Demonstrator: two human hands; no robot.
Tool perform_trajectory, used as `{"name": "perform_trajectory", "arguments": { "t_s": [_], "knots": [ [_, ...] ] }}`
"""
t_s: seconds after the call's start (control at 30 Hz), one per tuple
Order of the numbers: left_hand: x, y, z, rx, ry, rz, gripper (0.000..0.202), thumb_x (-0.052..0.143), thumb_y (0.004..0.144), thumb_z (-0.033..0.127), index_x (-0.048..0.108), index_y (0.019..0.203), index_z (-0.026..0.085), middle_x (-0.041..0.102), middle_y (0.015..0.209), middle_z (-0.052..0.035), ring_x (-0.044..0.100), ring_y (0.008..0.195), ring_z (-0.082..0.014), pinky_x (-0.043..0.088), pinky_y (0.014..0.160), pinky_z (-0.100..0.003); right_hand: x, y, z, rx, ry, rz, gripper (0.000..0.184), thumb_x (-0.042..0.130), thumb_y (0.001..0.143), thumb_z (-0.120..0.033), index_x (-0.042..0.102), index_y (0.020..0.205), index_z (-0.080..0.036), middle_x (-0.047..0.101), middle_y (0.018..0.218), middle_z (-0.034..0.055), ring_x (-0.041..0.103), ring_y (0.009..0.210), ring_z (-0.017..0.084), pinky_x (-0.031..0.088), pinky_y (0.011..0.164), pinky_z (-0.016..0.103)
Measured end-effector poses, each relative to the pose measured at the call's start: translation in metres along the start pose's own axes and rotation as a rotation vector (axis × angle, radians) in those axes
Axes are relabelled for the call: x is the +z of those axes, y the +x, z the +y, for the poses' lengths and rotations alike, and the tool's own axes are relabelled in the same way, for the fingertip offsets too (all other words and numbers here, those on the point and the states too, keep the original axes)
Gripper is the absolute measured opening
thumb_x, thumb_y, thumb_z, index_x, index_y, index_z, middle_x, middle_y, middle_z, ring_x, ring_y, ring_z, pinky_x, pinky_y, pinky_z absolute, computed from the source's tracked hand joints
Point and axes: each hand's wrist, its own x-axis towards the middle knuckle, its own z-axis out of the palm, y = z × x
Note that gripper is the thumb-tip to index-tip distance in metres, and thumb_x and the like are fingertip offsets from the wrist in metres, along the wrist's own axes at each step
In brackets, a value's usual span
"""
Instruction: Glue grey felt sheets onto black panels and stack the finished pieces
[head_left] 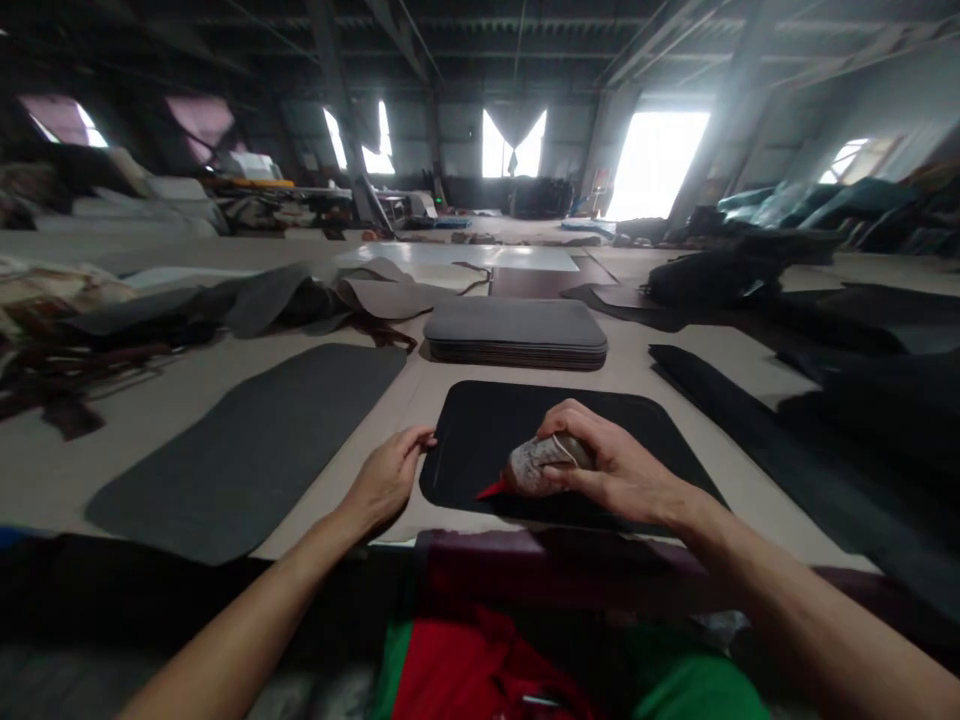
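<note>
Right now the right hand (615, 468) gripped a bottle (534, 468), its red nozzle (492, 490) angled at the near left of the black panel (487, 420)! Over left, the left hand (390, 472) met the panel's edge, pinching or merely steadying, impossible to tell. Faint lines marked that side; the job looked begun, unfinished, with a stack (517, 325) lying just beyond.

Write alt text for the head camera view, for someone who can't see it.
A person's right hand holds a bottle, red nozzle angled down, over a dark rounded panel on a table; the left hand is at the panel's left edge. Behind sits a stack of gray panels, with a larger gray sheet at left.
</note>
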Motion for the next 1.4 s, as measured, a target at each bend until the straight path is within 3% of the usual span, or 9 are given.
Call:
{"name": "perform_trajectory", "arguments": {
  "t_s": [0.2, 0.4, 0.6, 0.8, 1.13, 1.4],
  "knots": [
    [0.004, -0.001, -0.003, 0.036, 0.08, 0.014, 0.04, 0.036, 0.094, 0.024, 0.063, 0.122, 0.018, 0.071, 0.109, -0.0077, 0.063, 0.105, -0.0224, 0.047, 0.099, -0.04, 0.011, 0.028, -0.004, -0.053, -0.044, -0.018, 0.023, 0.07, 0.085, -0.028, 0.057, 0.104, -0.025, 0.054, 0.107, -0.0011, 0.053, 0.093, 0.015, 0.041, 0.08, 0.029],
    [0.004, -0.005, 0.003, 0.083, 0.166, 0.011, 0.045, 0.039, 0.083, 0.01, 0.066, 0.119, 0.016, 0.069, 0.114, -0.0094, 0.061, 0.107, -0.0231, 0.048, 0.1, -0.041, 0.018, 0.055, 0.012, -0.048, -0.077, 0.06, 0.027, 0.067, 0.084, -0.024, 0.056, 0.108, -0.024, 0.055, 0.108, 0.0012, 0.052, 0.095, 0.018, 0.041, 0.084, 0.034],
    [0.006, -0.004, 0.004, 0.083, 0.191, 0.034, 0.044, 0.037, 0.086, 0.008, 0.062, 0.122, 0.013, 0.068, 0.11, -0.0109, 0.063, 0.103, -0.0226, 0.05, 0.096, -0.041, 0.027, 0.096, 0.036, -0.062, -0.135, 0.173, 0.025, 0.064, 0.084, -0.025, 0.056, 0.108, -0.022, 0.055, 0.107, 0.0029, 0.052, 0.097, 0.02, 0.042, 0.086, 0.035],
    [0.007, -0.004, 0.0, 0.096, 0.193, 0.04, 0.045, 0.037, 0.086, 0.007, 0.061, 0.123, 0.013, 0.067, 0.11, -0.011, 0.064, 0.102, -0.0208, 0.05, 0.096, -0.037, 0.031, 0.133, 0.043, -0.056, -0.245, 0.207, 0.029, 0.062, 0.082, -0.023, 0.055, 0.11, -0.023, 0.055, 0.111, 0.0038, 0.053, 0.102, 0.021, 0.041, 0.087, 0.035],
    [0.009, -0.003, 0.0, 0.123, 0.234, 0.057, 0.037, 0.042, 0.091, 0.013, 0.06, 0.123, 0.015, 0.067, 0.111, -0.0099, 0.063, 0.104, -0.0226, 0.05, 0.095, -0.039, 0.004, 0.153, 0.056, 0.06, -0.424, 0.229, 0.027, 0.057, 0.081, -0.025, 0.057, 0.108, -0.021, 0.057, 0.106, 0.0055, 0.053, 0.092, 0.02, 0.039, 0.076, 0.032],
    [0.009, -0.003, -0.002, 0.127, 0.253, 0.044, 0.034, 0.043, 0.093, 0.021, 0.062, 0.122, 0.015, 0.068, 0.112, -0.0106, 0.063, 0.104, -0.0244, 0.05, 0.094, -0.041, -0.045, 0.128, 0.068, 0.175, -0.514, 0.178, 0.028, 0.062, 0.08, -0.032, 0.06, 0.107, -0.023, 0.059, 0.107, 0.0055, 0.055, 0.092, 0.021, 0.038, 0.072, 0.031]
  ]
}}
